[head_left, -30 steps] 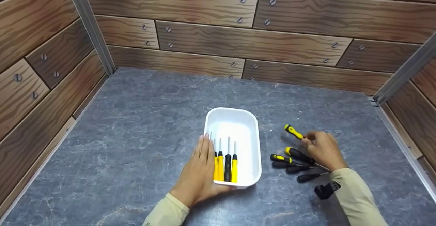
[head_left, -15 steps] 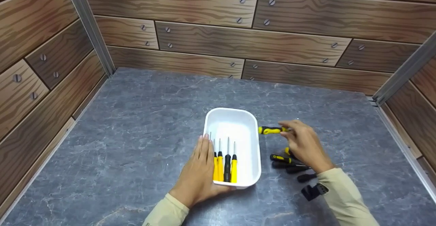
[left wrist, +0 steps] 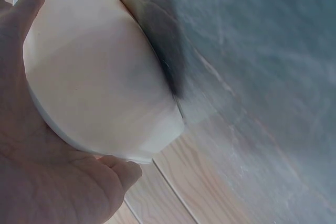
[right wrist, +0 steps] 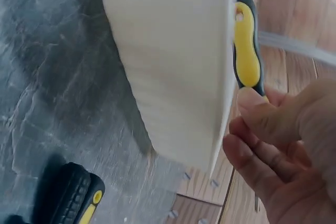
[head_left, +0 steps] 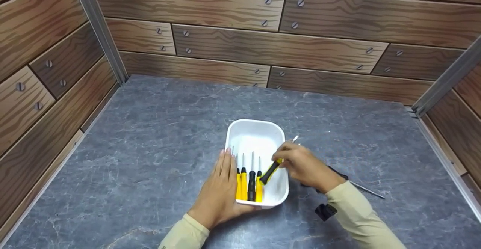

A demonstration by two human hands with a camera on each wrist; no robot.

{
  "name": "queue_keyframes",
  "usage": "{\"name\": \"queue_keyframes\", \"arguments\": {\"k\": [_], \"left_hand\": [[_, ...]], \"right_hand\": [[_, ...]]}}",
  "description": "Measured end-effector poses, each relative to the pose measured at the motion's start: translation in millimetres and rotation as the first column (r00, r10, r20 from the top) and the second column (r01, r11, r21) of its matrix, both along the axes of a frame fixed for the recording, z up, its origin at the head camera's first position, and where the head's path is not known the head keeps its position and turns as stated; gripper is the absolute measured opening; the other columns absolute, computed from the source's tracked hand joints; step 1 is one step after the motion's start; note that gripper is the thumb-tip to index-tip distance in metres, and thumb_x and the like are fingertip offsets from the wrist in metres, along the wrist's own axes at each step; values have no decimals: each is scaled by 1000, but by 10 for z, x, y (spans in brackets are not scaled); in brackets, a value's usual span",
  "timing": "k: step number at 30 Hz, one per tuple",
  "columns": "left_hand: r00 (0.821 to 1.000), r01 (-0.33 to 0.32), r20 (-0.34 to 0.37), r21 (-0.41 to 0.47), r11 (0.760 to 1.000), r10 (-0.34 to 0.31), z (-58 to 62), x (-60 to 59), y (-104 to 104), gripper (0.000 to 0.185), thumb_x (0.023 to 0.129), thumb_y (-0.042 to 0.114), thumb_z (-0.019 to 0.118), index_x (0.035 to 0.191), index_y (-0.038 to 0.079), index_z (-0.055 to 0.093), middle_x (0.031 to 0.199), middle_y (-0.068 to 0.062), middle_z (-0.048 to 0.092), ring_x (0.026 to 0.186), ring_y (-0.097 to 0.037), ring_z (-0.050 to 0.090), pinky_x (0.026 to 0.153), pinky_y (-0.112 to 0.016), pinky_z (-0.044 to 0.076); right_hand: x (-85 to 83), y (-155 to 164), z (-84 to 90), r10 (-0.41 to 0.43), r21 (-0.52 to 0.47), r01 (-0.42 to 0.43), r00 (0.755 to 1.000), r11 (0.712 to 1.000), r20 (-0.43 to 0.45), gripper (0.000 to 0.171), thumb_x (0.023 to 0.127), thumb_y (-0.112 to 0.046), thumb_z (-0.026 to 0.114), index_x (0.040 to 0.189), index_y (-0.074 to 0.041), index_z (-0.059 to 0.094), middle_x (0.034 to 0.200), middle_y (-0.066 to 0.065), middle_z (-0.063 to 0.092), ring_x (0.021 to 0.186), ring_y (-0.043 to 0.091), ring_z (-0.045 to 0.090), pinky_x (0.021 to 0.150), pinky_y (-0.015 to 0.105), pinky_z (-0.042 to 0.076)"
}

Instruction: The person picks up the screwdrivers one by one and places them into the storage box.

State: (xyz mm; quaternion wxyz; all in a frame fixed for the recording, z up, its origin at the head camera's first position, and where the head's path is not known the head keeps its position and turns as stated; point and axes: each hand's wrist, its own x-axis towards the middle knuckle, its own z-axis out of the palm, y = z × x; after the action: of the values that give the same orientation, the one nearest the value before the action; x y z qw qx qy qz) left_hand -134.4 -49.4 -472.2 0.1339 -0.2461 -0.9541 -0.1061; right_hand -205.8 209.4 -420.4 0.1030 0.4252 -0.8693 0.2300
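Observation:
A white plastic container (head_left: 250,138) stands on the table, several yellow or black screwdrivers (head_left: 251,185) side by side in its near left part. My left hand (head_left: 216,190) rests against its near left corner, fingers straight along the left side and thumb along the near wall. Over the container's right rim, my right hand (head_left: 305,166) pinches a black and yellow screwdriver (head_left: 269,174) near the front of its handle. That handle slants down over the container's inside, while the tip points up and away past the rim. The right wrist view shows the yellow grip (right wrist: 245,51) beyond the rim.
More screwdrivers lie on the table right of the container, mostly hidden by the right arm; one long shaft (head_left: 366,189) shows. In the right wrist view their black handles (right wrist: 68,198) sit at lower left. Wood-patterned walls (head_left: 225,40) enclose the grey table (head_left: 169,129).
My right hand has lifted the screwdriver from the right-hand pile and carried it left to the container, turning its handle toward me. The left hand and container have stayed put.

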Motion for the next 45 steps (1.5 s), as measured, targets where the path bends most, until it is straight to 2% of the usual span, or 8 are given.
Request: {"name": "queue_keyframes", "arguments": {"k": [7,13,17,24,31,38,45], "left_hand": [[1000,-4,-3,-1,1000,4,-4,-4,0,130,76,88,53,149,-17,30,157,-36,25,147,-47,25,121,-46,26],[1000,0,-12,10,1000,0,-13,-13,9,129,76,87,55,148,-18,32,156,-37,27,146,-48,27,120,-46,28],[1000,-6,-10,24,1000,6,-12,-1,3,131,76,87,56,149,-18,30,157,-37,25,147,-49,25,120,-47,29],[1000,-7,8,12,1000,7,1,10,-8,130,76,86,57,150,-17,29,158,-37,23,147,-49,23,120,-49,27],[1000,-5,10,4,1000,5,-2,4,-10,131,77,88,53,150,-18,29,157,-38,23,147,-49,23,121,-48,25],[1000,-1,3,8,1000,1,-14,-8,2,132,76,89,53,150,-17,28,157,-37,23,147,-49,23,122,-48,24],[1000,-9,14,3,1000,9,-18,-17,7,131,76,87,55,151,-17,28,157,-36,25,147,-49,23,122,-47,24]], "right_hand": [[25,-185,48,29,210,-48,996,976,89,40,71,27,62,92,-5,75,93,7,65,79,18,64,69,29,59],[45,-305,14,63,333,-84,995,939,74,41,64,25,63,85,-7,76,82,1,61,66,13,55,62,25,55],[56,-350,-40,74,353,-99,994,930,85,39,63,23,66,85,-8,78,80,1,64,64,13,58,60,24,55],[38,-415,-132,104,363,-116,993,924,52,30,64,19,67,76,-8,68,74,2,64,59,14,58,54,22,52],[32,-469,-177,59,392,-84,995,916,74,27,66,18,67,78,-6,68,75,2,62,60,18,61,54,25,54],[34,-468,-213,69,382,-79,997,921,42,26,66,17,67,77,-7,67,74,2,61,59,18,59,54,27,54],[27,-450,-178,98,362,-113,993,925,61,28,64,19,67,76,-6,66,73,1,60,58,16,57,53,25,52]]}}
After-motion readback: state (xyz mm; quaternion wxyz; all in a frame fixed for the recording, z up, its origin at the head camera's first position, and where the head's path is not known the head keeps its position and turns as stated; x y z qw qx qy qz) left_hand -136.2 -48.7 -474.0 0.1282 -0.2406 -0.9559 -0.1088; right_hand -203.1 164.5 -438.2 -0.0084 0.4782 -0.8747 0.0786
